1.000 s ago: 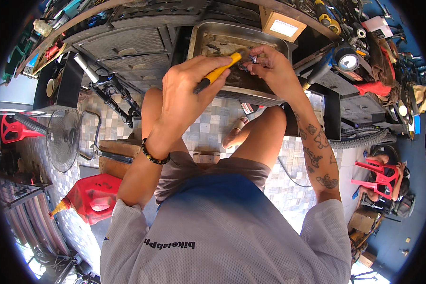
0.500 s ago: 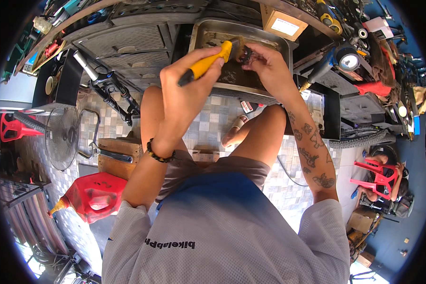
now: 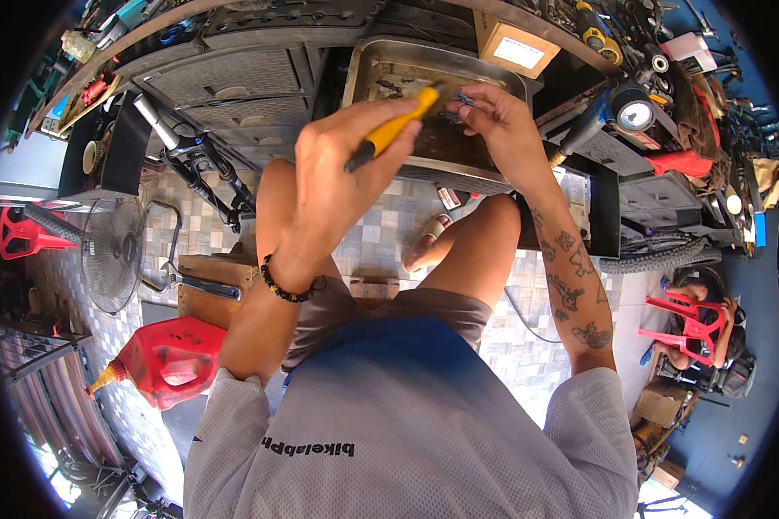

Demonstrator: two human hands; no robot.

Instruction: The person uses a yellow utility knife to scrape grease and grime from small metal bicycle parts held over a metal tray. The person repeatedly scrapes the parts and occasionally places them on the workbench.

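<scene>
My left hand (image 3: 346, 151) is closed around the yellow handle of a paintbrush (image 3: 394, 125), its black butt toward me. The brush head, seen nearly edge-on, points toward my right hand (image 3: 498, 121). There my fingertips pinch a small dark metal part (image 3: 466, 99), mostly covered by the fingers, so its exact kind is unclear. Both hands are over a shallow metal tray (image 3: 352, 86) with murky dark liquid in it. A few small dark pieces (image 3: 389, 88) lie in the tray's far left part.
A cardboard box (image 3: 515, 48) stands behind the tray's right corner. Drawers (image 3: 225, 69) flank it on the left, near a bicycle fork (image 3: 203, 164). A work lamp (image 3: 634, 112) is at right. A red jug (image 3: 177, 359) and a fan (image 3: 114, 255) stand left; another person sits far right.
The brush has turned so its head shows edge-on. My right hand has shifted slightly right, tilting the small part, which now catches a bluish shine.
</scene>
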